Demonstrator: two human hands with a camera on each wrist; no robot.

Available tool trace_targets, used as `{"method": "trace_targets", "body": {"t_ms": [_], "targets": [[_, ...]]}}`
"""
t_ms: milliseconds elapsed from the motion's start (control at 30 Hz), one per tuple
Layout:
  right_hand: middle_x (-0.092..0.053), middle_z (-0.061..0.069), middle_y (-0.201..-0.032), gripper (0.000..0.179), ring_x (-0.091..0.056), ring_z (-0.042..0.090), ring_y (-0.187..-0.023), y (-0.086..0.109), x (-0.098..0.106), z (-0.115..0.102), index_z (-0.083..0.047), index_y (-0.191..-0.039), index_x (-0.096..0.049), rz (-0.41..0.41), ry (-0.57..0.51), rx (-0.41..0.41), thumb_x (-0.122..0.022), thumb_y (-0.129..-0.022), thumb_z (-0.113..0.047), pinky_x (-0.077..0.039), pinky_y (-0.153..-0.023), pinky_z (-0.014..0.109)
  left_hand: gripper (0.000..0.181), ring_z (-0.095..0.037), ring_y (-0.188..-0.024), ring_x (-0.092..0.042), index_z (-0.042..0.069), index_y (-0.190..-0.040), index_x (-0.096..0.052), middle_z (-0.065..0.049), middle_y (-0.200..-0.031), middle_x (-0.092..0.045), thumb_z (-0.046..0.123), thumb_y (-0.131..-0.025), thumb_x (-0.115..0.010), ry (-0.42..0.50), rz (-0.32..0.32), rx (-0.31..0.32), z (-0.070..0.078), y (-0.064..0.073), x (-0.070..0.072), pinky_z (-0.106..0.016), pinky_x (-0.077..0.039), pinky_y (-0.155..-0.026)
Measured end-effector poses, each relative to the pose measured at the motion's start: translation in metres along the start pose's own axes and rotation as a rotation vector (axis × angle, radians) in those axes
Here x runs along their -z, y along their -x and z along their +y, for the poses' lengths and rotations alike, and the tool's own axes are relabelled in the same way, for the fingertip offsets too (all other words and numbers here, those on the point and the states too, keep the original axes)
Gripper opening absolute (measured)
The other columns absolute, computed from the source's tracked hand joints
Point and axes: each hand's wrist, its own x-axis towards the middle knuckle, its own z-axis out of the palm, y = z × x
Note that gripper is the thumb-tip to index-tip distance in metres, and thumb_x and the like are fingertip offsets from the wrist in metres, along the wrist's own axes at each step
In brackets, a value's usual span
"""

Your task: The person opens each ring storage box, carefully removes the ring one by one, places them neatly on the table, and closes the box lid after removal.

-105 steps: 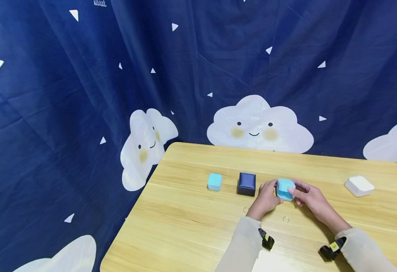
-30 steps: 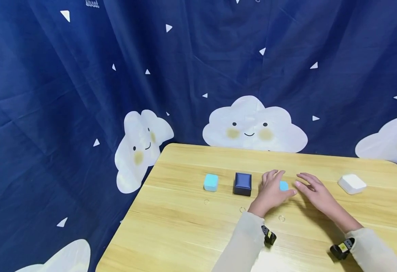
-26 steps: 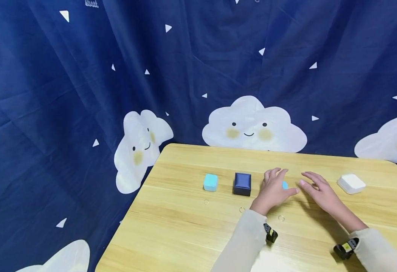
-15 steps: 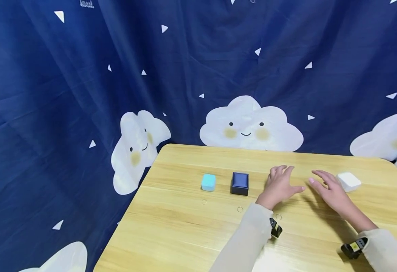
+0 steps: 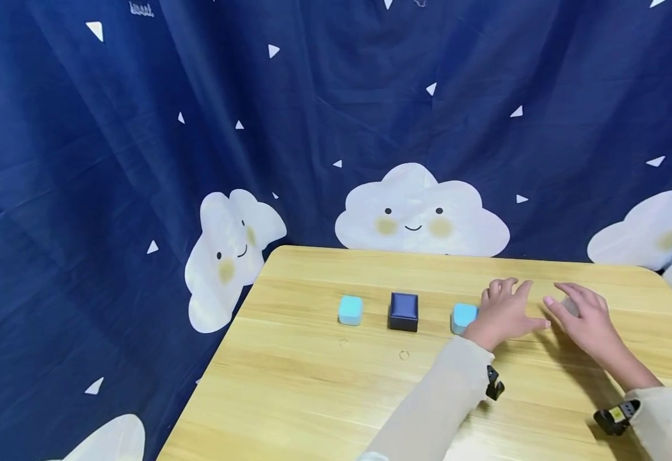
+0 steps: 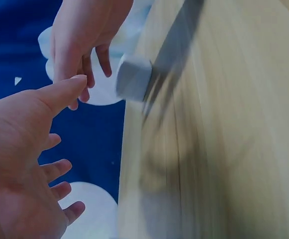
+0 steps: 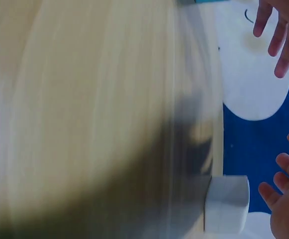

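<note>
My left hand (image 5: 504, 315) is in the air just right of a light blue ring box (image 5: 464, 318), which it partly hides. Its fingers are spread and hold nothing. My right hand (image 5: 586, 323) hovers at the white box (image 5: 570, 306), mostly covering it in the head view. In the left wrist view the white box (image 6: 134, 78) stands on the table, apart from the loosely bent fingers of the right hand (image 6: 87, 37). The right wrist view has the white box (image 7: 227, 204) at the bottom, with the right hand (image 7: 288, 204) beside it.
Further left on the wooden table (image 5: 290, 384) stand a navy ring box (image 5: 403, 312) and another light blue box (image 5: 350, 310). Two thin rings, one (image 5: 404, 355) before the navy box and one (image 5: 344, 343) before the blue box, lie flat. A dark blue curtain hangs behind.
Both hands were on the right-hand light blue ring box, its lid raised; they have let go and moved right to the white box. That blue box now looks closed. The left arm hides a third ring.
</note>
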Motion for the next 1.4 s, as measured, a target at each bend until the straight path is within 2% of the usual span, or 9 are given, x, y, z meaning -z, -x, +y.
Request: {"method": "trace_targets", "body": {"t_ms": [167, 367, 500, 733, 933, 1033, 1233, 1400], "targets": [[-0.032, 0.044, -0.144, 0.056, -0.016, 0.069, -0.133, 0.003, 0.009, 0.012, 0.012, -0.143, -0.042, 0.036, 0.045, 0.005, -0.053, -0.104, -0.028, -0.013, -0.102, 0.079, 0.081, -0.006, -0.146, -0.021, 0.048, -0.154, -0.025, 0.02, -0.158, -0.023, 0.074, -0.085, -0.06, -0.06, -0.03, -0.01, 0.012, -0.004, -0.008, -0.027, -0.026, -0.116], [-0.038, 0.046, -0.135, 0.055, -0.029, 0.067, -0.12, 0.008, 0.015, 0.03, 0.014, -0.139, -0.044, 0.08, 0.107, 0.033, -0.057, -0.102, -0.025, -0.017, -0.1, 0.074, 0.085, -0.005, -0.146, -0.021, 0.046, -0.155, -0.022, 0.02, -0.16, -0.02, 0.081, -0.083, -0.054, -0.165, -0.063, -0.036, 0.02, -0.006, -0.018, -0.025, -0.025, -0.118], [-0.039, 0.048, -0.133, 0.059, -0.03, 0.067, -0.117, 0.01, 0.018, 0.041, 0.015, -0.14, -0.043, 0.106, 0.141, 0.023, -0.061, -0.1, -0.025, -0.018, -0.101, 0.074, 0.087, -0.005, -0.146, -0.022, 0.046, -0.155, -0.022, 0.019, -0.159, -0.021, 0.083, -0.082, -0.053, -0.185, -0.063, -0.054, 0.026, -0.009, -0.023, -0.025, -0.025, -0.117], [-0.033, 0.05, -0.137, 0.075, -0.024, 0.069, -0.126, 0.015, 0.024, 0.054, 0.015, -0.147, -0.032, 0.084, 0.18, -0.051, -0.064, -0.098, -0.032, -0.015, -0.103, 0.077, 0.086, -0.005, -0.144, -0.024, 0.047, -0.154, -0.022, 0.02, -0.158, -0.023, 0.083, -0.083, -0.051, -0.19, -0.084, -0.052, 0.032, -0.016, -0.029, -0.025, -0.027, -0.116], [-0.04, 0.05, -0.13, 0.077, -0.034, 0.065, -0.118, 0.014, 0.022, 0.063, 0.018, -0.144, -0.033, 0.056, 0.215, -0.061, -0.067, -0.097, -0.033, -0.019, -0.103, 0.074, 0.086, -0.005, -0.141, -0.028, 0.046, -0.153, -0.024, 0.019, -0.155, -0.028, 0.085, -0.081, -0.051, -0.227, -0.097, -0.023, 0.028, -0.022, -0.039, -0.026, -0.032, -0.112], [-0.042, 0.05, -0.127, 0.078, -0.037, 0.064, -0.114, 0.012, 0.021, 0.065, 0.02, -0.142, -0.033, 0.041, 0.218, -0.084, -0.066, -0.097, -0.035, -0.021, -0.099, 0.073, 0.086, -0.005, -0.141, -0.029, 0.047, -0.152, -0.026, 0.02, -0.154, -0.03, 0.084, -0.08, -0.054, -0.209, -0.105, -0.003, 0.027, -0.025, -0.043, -0.027, -0.033, -0.11], [-0.044, 0.048, -0.126, 0.073, -0.038, 0.062, -0.111, 0.01, 0.023, 0.068, 0.02, -0.137, -0.04, 0.023, 0.219, -0.148, -0.064, -0.098, -0.038, -0.027, -0.092, 0.07, 0.085, -0.003, -0.138, -0.031, 0.048, -0.152, -0.027, 0.024, -0.152, -0.033, 0.078, -0.081, -0.061, -0.096, -0.123, 0.005, 0.031, -0.029, -0.047, -0.027, -0.033, -0.108], [-0.047, 0.048, -0.124, 0.064, -0.041, 0.06, -0.108, 0.01, 0.025, 0.068, 0.018, -0.13, -0.046, 0.009, 0.206, -0.141, -0.064, -0.099, -0.034, -0.029, -0.089, 0.068, 0.086, -0.003, -0.131, -0.037, 0.049, -0.152, -0.028, 0.027, -0.146, -0.039, 0.076, -0.079, -0.066, -0.05, -0.127, 0.002, 0.031, -0.031, -0.05, -0.027, -0.033, -0.105]]}}
